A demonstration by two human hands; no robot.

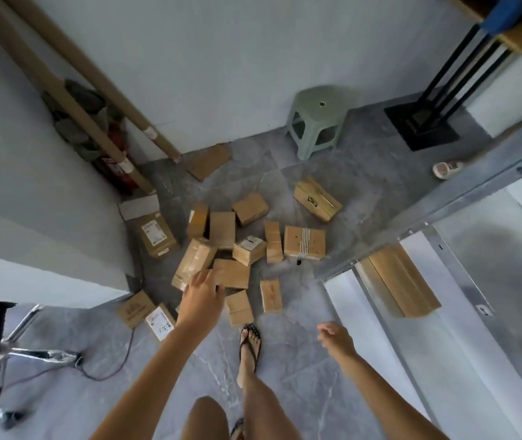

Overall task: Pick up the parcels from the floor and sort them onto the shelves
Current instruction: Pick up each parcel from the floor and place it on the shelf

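Right now the left hand (204, 289) is hovering, stretched forward, over the near edge of a heap of cardboard parcels (221, 228) on the grey tiled floor (285, 360). Its fingers are spread and nearly straight, and it is holding nothing. A tape-wrapped parcel (194, 260) is lying just ahead of the fingertips and partly under them. I cannot tell whether they are touching it. Its long axis is running from beside the hand's outer edge away and slightly toward the thumb side, roughly in line with the forearm, and its broad taped face is pointing up. A plain brown parcel (235, 274) is sitting flat just to the thumb side, touching the taped one.

The right hand (335, 336) is hanging well back from the heap, loosely curled and empty, so the left is clearly the nearer one. Judging from this, the taped parcel looks like the next pick, and the grip would probably need to span its short width. Beyond the right hand, the metal shelf frame (443, 201) is already bearing one long cardboard box (399, 281).
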